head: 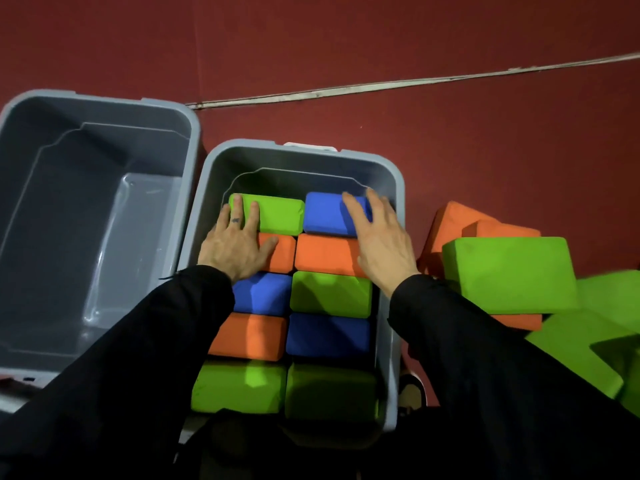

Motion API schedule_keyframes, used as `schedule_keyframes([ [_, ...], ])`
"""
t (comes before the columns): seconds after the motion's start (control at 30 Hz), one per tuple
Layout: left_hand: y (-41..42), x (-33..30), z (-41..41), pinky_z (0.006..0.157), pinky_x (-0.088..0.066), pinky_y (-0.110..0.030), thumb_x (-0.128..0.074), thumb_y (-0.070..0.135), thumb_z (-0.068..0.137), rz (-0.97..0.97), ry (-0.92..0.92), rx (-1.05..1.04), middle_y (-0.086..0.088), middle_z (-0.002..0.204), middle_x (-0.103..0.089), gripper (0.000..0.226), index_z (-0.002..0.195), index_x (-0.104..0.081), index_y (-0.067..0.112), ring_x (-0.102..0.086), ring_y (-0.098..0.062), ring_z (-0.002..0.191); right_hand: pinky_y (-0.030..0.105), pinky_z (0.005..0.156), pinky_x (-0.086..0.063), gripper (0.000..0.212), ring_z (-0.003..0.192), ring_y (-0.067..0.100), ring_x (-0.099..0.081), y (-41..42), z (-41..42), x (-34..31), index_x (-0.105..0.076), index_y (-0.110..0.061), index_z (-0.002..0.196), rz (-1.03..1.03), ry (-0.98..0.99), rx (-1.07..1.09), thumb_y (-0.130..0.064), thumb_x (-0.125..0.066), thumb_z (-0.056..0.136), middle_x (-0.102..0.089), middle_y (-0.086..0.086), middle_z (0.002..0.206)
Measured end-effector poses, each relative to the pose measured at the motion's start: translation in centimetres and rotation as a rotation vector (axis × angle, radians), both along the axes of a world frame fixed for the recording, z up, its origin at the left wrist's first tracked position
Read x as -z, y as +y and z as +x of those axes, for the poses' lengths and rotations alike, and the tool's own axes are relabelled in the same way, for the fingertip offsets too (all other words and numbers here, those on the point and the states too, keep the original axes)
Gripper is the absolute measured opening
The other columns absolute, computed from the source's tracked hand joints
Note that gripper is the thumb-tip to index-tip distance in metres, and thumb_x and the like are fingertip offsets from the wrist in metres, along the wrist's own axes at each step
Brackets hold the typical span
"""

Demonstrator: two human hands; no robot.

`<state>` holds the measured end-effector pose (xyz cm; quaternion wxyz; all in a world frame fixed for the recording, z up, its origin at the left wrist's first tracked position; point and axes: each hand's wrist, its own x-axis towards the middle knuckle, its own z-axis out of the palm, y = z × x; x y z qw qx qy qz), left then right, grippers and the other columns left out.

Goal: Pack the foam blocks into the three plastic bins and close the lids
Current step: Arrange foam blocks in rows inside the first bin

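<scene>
A grey plastic bin (pixel 393 188) in the middle holds green, blue and orange foam blocks in two rows. My left hand (pixel 235 244) lies flat, fingers spread, across a green block (pixel 280 214) and an orange block (pixel 282 252) at the far left of the bin. My right hand (pixel 377 237) rests flat on a blue block (pixel 325 213) and an orange block (pixel 325 252) on the far right side. Neither hand grips anything. A second grey bin (pixel 104 109) stands empty on the left. No lid is clearly in view.
Loose green (pixel 509 275) and orange foam blocks (pixel 450 223) lie piled on the red floor to the right of the filled bin. A pale seam line (pixel 415 81) crosses the floor behind. A shoe (pixel 410 393) shows beside the bin's near right corner.
</scene>
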<state>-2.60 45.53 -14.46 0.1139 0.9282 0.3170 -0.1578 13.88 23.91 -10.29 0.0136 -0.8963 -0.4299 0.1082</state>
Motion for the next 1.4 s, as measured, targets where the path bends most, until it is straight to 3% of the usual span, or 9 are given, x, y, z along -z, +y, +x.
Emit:
schedule_keyframes([
  [0.17, -0.7, 1.1, -0.2, 0.121, -0.02, -0.054, -0.015, 0.07, 0.089, 0.026, -0.024, -0.016, -0.02, 0.167, 0.0, 0.092, 0.161, -0.007, 0.014, -0.006, -0.039, 0.153, 0.055, 0.117, -0.031, 0.043, 0.141, 0.042, -0.04, -0.6, -0.4, 3.1, -0.056, -0.009, 0.138, 0.012, -0.099, -0.027, -0.02, -0.055, 0.097, -0.048, 0.023, 0.148],
  [0.37, -1.3, 1.0, -0.3, 0.119, -0.013, -0.061, -0.024, 0.066, 0.095, -0.018, -0.033, -0.062, -0.02, 0.167, 0.003, 0.086, 0.161, -0.007, 0.014, -0.002, -0.042, 0.153, 0.049, 0.124, -0.018, 0.077, 0.151, 0.037, -0.027, -0.3, -1.9, 4.4, -0.025, -0.007, 0.16, -0.144, 0.006, 0.015, -0.057, -0.031, 0.102, -0.025, 0.022, 0.164],
  [0.63, -6.3, -1.4, -8.2, 0.121, -0.019, -0.055, -0.067, 0.046, 0.09, -0.307, -0.116, -0.366, -0.024, 0.165, 0.005, 0.097, 0.161, -0.008, 0.016, -0.004, -0.044, 0.152, 0.043, 0.126, -0.011, 0.076, 0.155, 0.041, -0.006, -1.4, -5.4, -0.2, -0.019, -0.023, 0.161, -0.108, 0.502, 0.227, -0.037, -0.054, 0.095, -0.002, 0.023, 0.168],
  [0.8, -8.9, -3.0, -14.9, 0.119, -0.022, -0.058, -0.055, 0.077, 0.081, -0.171, 0.082, 0.037, -0.009, 0.168, 0.01, 0.1, 0.159, -0.01, 0.034, 0.004, -0.034, 0.154, 0.05, 0.12, -0.028, 0.069, 0.15, 0.04, -0.021, -5.5, -9.8, -1.9, -0.035, -0.023, 0.154, -0.189, 0.294, -0.073, -0.031, -0.06, 0.09, -0.014, 0.019, 0.166],
  [0.9, -10.4, -3.9, -17.4, 0.114, -0.031, -0.055, -0.061, 0.076, 0.076, -0.077, 0.115, 0.242, -0.008, 0.165, -0.012, 0.089, 0.15, -0.031, 0.036, -0.008, -0.033, 0.151, 0.043, 0.094, -0.048, 0.046, 0.125, 0.034, -0.05, -8.0, -13.3, -3.7, -0.052, -0.025, 0.136, -0.173, 0.238, -0.171, -0.035, -0.059, 0.092, -0.045, 0.009, 0.14],
  [1.0, -11.5, -4.1, -18.7, 0.097, -0.046, -0.049, -0.07, 0.066, 0.072, 0.013, 0.123, 0.389, -0.008, 0.146, -0.04, 0.075, 0.134, -0.045, 0.031, -0.033, -0.033, 0.131, 0.04, 0.077, -0.05, 0.041, 0.107, 0.029, -0.056, -10.7, -17.1, -4.8, -0.053, -0.032, 0.13, -0.182, 0.299, -0.235, -0.042, -0.062, 0.091, -0.049, 0.001, 0.119],
  [1.27, -12.3, -2.6, -18.9, 0.064, -0.051, -0.044, -0.067, 0.03, 0.081, 0.225, 0.04, 0.443, -0.014, 0.105, -0.063, 0.035, 0.113, -0.063, 0.016, -0.061, -0.033, 0.083, 0.053, 0.099, -0.044, 0.062, 0.125, 0.04, -0.048, -12.8, -20.0, -2.3, -0.035, -0.025, 0.139, -0.241, 0.218, -0.239, 0.0, -0.051, 0.086, -0.045, 0.015, 0.137],
  [1.33, -12.5, -2.3, -19.4, 0.072, -0.053, -0.045, -0.076, 0.038, 0.074, 0.189, 0.026, 0.43, -0.011, 0.111, -0.064, 0.052, 0.121, -0.062, 0.018, -0.062, -0.032, 0.091, 0.057, 0.1, -0.044, 0.055, 0.127, 0.044, -0.049, -12.5, -19.9, -1.0, -0.041, -0.022, 0.134, -0.242, 0.181, -0.237, 0.0, -0.052, 0.085, -0.045, 0.021, 0.14],
  [1.4, -12.9, -2.7, -20.0, 0.089, -0.049, -0.049, -0.081, 0.049, 0.069, 0.085, 0.033, 0.257, -0.007, 0.127, -0.057, 0.073, 0.134, -0.056, 0.027, -0.055, -0.032, 0.114, 0.053, 0.079, -0.053, 0.048, 0.102, 0.046, -0.059, -11.9, -19.9, 0.2, -0.049, -0.017, 0.125, -0.254, 0.073, -0.334, -0.004, -0.063, 0.081, -0.053, 0.025, 0.124],
])
